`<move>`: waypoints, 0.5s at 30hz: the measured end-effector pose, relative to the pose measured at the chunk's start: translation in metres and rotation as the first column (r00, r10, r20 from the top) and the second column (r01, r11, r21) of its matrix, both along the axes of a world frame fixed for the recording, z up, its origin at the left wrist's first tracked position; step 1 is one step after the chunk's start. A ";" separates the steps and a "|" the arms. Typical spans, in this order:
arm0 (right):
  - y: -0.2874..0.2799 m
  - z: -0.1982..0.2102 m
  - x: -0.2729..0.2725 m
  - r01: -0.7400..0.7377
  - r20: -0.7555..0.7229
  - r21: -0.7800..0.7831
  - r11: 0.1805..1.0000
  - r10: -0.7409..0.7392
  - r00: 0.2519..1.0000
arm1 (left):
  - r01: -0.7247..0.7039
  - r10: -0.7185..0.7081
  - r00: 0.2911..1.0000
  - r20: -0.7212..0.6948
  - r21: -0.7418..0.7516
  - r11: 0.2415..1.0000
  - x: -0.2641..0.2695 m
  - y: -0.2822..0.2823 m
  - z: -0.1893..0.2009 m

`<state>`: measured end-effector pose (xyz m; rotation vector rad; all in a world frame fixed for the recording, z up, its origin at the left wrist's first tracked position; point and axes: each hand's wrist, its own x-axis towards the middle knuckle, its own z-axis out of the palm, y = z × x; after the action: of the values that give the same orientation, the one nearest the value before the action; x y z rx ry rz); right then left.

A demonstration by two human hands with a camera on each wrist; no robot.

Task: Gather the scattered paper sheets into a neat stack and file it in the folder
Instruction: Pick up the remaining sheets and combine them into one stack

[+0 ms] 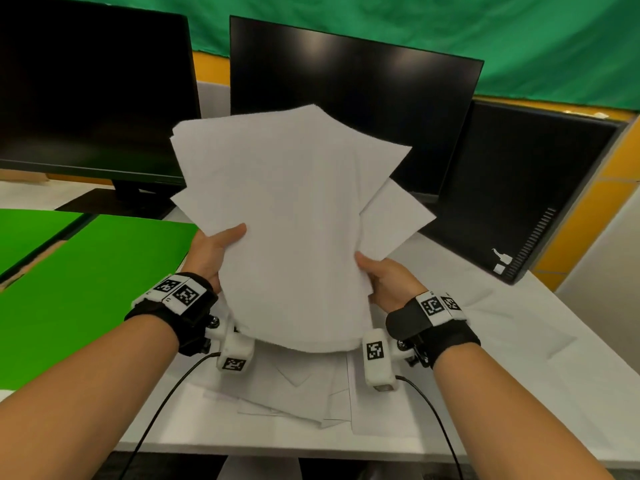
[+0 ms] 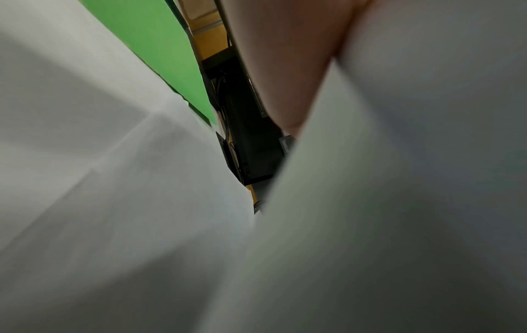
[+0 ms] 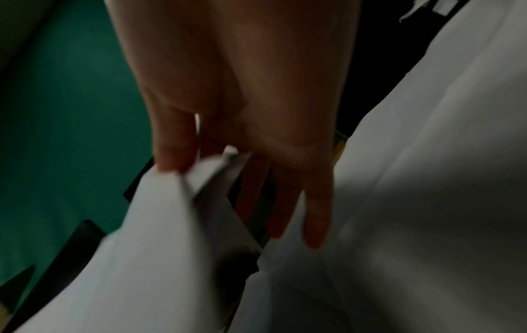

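Observation:
A fanned, uneven bundle of white paper sheets [image 1: 291, 216] is lifted above the table in the head view, tilted up toward the monitors. My left hand [image 1: 214, 252] grips its left edge, thumb on top. My right hand [image 1: 381, 277] grips the right edge, thumb on top and fingers [image 3: 313, 216] behind the sheets. Several more white sheets [image 1: 311, 389] lie overlapped on the table below the bundle. The open green folder [image 1: 90, 282] lies flat to the left. In the left wrist view, blurred paper [image 2: 399, 180] fills most of the picture beside the hand [image 2: 285, 56].
Two dark monitors [image 1: 349, 109] stand behind the bundle, and a black computer case [image 1: 519, 192] lies at the right. The white table [image 1: 519, 358] reaches its front edge near my forearms. Wrist camera cables hang over that edge.

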<state>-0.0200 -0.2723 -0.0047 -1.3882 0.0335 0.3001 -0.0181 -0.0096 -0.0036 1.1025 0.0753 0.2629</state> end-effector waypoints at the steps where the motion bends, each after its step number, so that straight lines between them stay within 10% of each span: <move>1: 0.000 0.000 -0.003 -0.063 -0.003 -0.094 0.994 0.063 0.998 | 0.010 -0.010 1.000 -0.005 0.026 1.000 0.001 0.000 -0.001; 8: -0.035 0.006 0.007 0.213 -0.098 0.344 0.914 -0.191 0.977 | 0.031 -0.035 0.999 0.029 0.110 0.993 -0.003 0.013 0.006; 11: -0.039 0.004 0.010 0.151 -0.148 -0.038 0.988 -0.155 0.977 | 0.122 -0.127 0.991 0.045 0.102 0.987 -0.008 0.016 0.005; 15: -0.028 0.003 0.011 -0.150 -0.201 -0.555 0.818 0.043 0.979 | 0.281 -0.283 0.958 0.037 0.061 0.958 -0.015 0.015 0.001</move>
<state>-0.0093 -0.3006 -0.0013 -1.9606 0.2189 0.5316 -0.0329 0.0054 -0.0030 1.1465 -0.1301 0.0332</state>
